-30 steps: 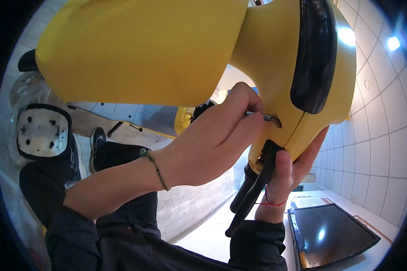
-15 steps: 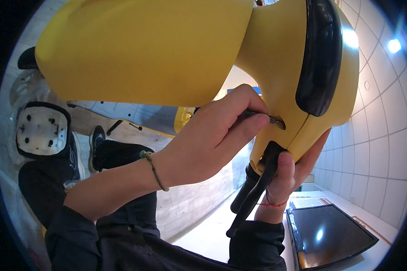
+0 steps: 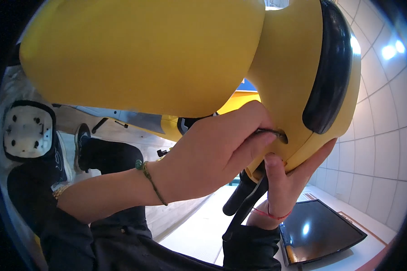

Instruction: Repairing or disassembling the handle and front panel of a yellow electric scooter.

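Observation:
A large yellow moulded casing [image 3: 280,58] with a glossy black curved panel [image 3: 332,67] fills the upper right. In its lower part is a small dark hole, where a thin dark rod-like tool [image 3: 270,131] has its tip. My left hand [image 3: 208,153] is closed round that tool, thumb against fingers; most of the tool is hidden. Below it, my right hand [image 3: 282,187] grips the casing's lower edge, thumb in front and fingers behind. A black lever [image 3: 246,207] and a black grip [image 3: 236,196] stick out downward beside my right wrist.
A broad yellow body [image 3: 140,58] spans the upper left. On the floor lies a white, black-rimmed plate with dark spots [image 3: 29,128], by my shoes. A dark screen [image 3: 321,230] rests on a white table [image 3: 194,221] at lower right. Yellow-and-grey parts stand behind my left hand.
The view has shifted, and the casing sits slightly lower and more to the right. My left hand stays at the hole with the tool. My right thumb now covers the lever's upper end.

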A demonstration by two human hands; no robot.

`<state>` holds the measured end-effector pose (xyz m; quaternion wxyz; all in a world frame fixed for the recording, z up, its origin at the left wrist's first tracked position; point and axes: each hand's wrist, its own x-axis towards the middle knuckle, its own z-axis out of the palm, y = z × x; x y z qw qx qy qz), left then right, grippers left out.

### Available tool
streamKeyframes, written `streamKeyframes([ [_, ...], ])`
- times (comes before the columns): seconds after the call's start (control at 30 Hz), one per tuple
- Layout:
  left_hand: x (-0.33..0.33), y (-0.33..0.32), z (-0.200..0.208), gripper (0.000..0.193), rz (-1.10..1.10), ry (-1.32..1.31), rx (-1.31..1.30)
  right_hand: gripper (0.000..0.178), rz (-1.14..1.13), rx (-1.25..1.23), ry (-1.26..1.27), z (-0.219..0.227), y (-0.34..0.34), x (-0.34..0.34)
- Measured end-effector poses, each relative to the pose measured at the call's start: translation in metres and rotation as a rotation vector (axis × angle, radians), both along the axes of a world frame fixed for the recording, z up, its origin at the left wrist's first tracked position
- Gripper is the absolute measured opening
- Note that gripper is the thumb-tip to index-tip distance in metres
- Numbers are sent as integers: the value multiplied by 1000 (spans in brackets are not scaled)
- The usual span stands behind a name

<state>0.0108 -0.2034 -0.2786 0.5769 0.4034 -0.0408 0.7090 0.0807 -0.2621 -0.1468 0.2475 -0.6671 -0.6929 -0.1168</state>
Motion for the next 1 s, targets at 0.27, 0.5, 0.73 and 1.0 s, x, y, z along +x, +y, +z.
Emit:
streamKeyframes([
  [0.27,4,2,2,13,92,27,25,114,-92,38,-230,4,2,0],
  [0.5,5,0,1,13,-52,-5,-20,109,-86,20,-164,2,2,-2],
  [0.73,7,1,-3,15,-187,-88,-24,109,-64,34,-175,2,4,-1],
  [1.0,8,2,-1,17,-178,-105,-3,108,-57,33,-210,2,3,-1],
])
